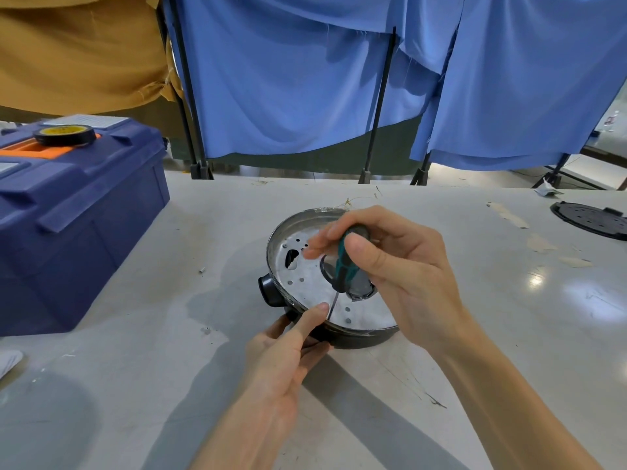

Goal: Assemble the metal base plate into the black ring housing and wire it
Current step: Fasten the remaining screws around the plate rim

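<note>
"Logging grips first. What have the hands got?"

"Right hand (pixel 403 269): fingers wrapped round the screwdriver (pixel 346 266) handle, thumb across its front. The shaft slants down to the plate just beneath them. Left hand (pixel 281 354): pinches the near rim of the black ring housing (pixel 356 339), thumb on top right beside the shaft, fingers curled underneath."

"And the metal base plate (pixel 305 283)?"

"Seated inside the housing, directly below the right fingers and just beyond the left thumb. The housing rests on the tabletop (pixel 169 334). No wiring visible to me."

"Risks?"

"Judgement only. Thin shaft, tilted, on bare metal. If the tip slips out it skates across the plate or jabs the left thumb, which sits very close. Pressing off-centre could rock the plate in its ring. A small bright bit (pixel 202 270), maybe a screw, lies loose well left of the fingers; it could get knocked away."

"Materials?"

"Plate: dull silver sheet, round, punched with small holes, one oblong slot, one large central cut-out. Housing: smooth black ring with a stubby round boss (pixel 269 290) to the left of the fingers. Handle: teal and black. Tabletop: pale, glossy, scuffed. Far left of both hands, a blue plastic toolbox (pixel 84 205) with a black tape roll (pixel 64 134) on its lid."
</note>
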Tool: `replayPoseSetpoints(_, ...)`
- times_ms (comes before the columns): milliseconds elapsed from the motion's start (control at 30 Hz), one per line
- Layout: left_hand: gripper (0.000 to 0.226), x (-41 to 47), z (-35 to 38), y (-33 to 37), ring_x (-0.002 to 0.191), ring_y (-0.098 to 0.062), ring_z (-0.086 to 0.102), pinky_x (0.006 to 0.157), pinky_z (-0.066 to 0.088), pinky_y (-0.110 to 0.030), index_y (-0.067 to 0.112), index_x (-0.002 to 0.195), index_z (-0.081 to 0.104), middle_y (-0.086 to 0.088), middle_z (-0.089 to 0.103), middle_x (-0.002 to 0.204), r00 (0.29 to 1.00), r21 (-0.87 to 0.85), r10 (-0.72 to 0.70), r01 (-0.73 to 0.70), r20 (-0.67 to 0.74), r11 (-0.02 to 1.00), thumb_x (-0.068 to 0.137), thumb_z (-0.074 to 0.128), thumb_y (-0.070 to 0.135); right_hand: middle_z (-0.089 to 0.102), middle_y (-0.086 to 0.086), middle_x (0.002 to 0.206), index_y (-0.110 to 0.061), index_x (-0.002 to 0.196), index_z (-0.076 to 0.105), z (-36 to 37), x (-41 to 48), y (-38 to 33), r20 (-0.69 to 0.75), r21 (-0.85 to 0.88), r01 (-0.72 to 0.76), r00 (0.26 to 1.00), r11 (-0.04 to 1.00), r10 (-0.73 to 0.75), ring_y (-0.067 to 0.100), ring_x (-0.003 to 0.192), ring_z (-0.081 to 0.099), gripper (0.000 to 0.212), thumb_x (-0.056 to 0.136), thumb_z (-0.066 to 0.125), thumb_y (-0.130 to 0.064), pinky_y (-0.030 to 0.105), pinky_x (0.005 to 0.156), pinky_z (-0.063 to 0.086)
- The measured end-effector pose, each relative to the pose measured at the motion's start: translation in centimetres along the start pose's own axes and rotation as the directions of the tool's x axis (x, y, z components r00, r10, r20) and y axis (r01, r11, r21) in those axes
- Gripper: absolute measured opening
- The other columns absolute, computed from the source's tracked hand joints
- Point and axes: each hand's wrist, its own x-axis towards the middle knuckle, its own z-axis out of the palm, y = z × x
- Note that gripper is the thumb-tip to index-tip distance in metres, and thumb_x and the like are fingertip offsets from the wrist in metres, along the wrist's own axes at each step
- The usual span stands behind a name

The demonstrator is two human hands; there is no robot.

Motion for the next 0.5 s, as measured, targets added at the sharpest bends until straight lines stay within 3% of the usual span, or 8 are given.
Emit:
replayPoseSetpoints(67, 0.06, 0.0, 0.0, 0.0, 0.077, -0.033, 0.069, 0.073, 0.062, -0.037, -0.003, 0.092, 0.074, -0.024, 0.073, 0.088, 1.0, -0.001, 0.003, -0.003, -0.003, 1.0, 0.042, 0.087, 0.025, 0.071, 0.016, 0.091, 0.0, 0.098, 0.064, 0.1, -0.2, 0.0, -0.045, -0.076, 0.034, 0.998, 0.996, -0.038, 0.033, 0.084, 0.072, 0.012, 0.09, 0.063, -0.009, 0.043, 0.083, 0.058)
replayPoseSetpoints(200, 0.052, -0.1, 0.2, 0.1, 0.081, -0.035, 0.069, 0.075, 0.061, -0.037, -0.004, 0.095, 0.073, -0.025, 0.073, 0.09, 1.0, 0.006, -0.013, 0.013, -0.002, 1.0, 0.05, 0.085, 0.021, 0.066, 0.008, 0.087, -0.012, 0.106, 0.068, 0.4, -0.6, -0.1, -0.12, -0.29, 0.06, 0.988, 0.955, -0.098, 0.023, 0.079, 0.071, 0.017, 0.092, 0.061, -0.016, 0.04, 0.078, 0.059)
replayPoseSetpoints(267, 0.043, -0.2, 0.2, 0.2, 0.081, -0.035, 0.067, 0.078, 0.062, -0.039, -0.005, 0.096, 0.072, -0.028, 0.072, 0.094, 1.0, 0.011, -0.021, 0.021, -0.01, 1.0, 0.06, 0.085, 0.015, 0.066, 0.005, 0.094, -0.011, 0.115, 0.066, 0.0, -0.7, -0.5, -0.055, -0.333, 0.041, 0.996, 0.942, -0.063, 0.023, 0.09, 0.07, 0.023, 0.097, 0.053, -0.019, 0.04, 0.08, 0.058)
replayPoseSetpoints(367, 0.043, -0.3, 0.2, 0.4, 0.079, -0.033, 0.066, 0.079, 0.061, -0.039, -0.005, 0.097, 0.072, -0.029, 0.071, 0.096, 1.0, 0.013, -0.024, 0.024, -0.004, 1.0, 0.061, 0.084, 0.013, 0.066, 0.0, 0.113, -0.01, 0.122, 0.064, -0.7, -0.8, -1.3, 0.082, -0.472, 0.089, 0.995, 0.877, -0.057, 0.021, 0.111, 0.064, 0.029, 0.102, 0.046, -0.017, 0.03, 0.09, 0.055)
replayPoseSetpoints(500, 0.05, -0.3, 0.2, 0.5, 0.073, -0.029, 0.067, 0.07, 0.063, -0.035, -0.004, 0.097, 0.072, -0.026, 0.072, 0.087, 1.0, -0.011, -0.02, 0.02, -0.003, 1.0, 0.051, 0.082, 0.013, 0.071, 0.001, 0.092, -0.006, 0.103, 0.071, -0.6, -0.9, -1.4, -0.023, -0.605, 0.135, 0.982, 0.785, -0.187, 0.016, 0.091, 0.069, 0.021, 0.09, 0.064, -0.022, 0.022, 0.076, 0.058)
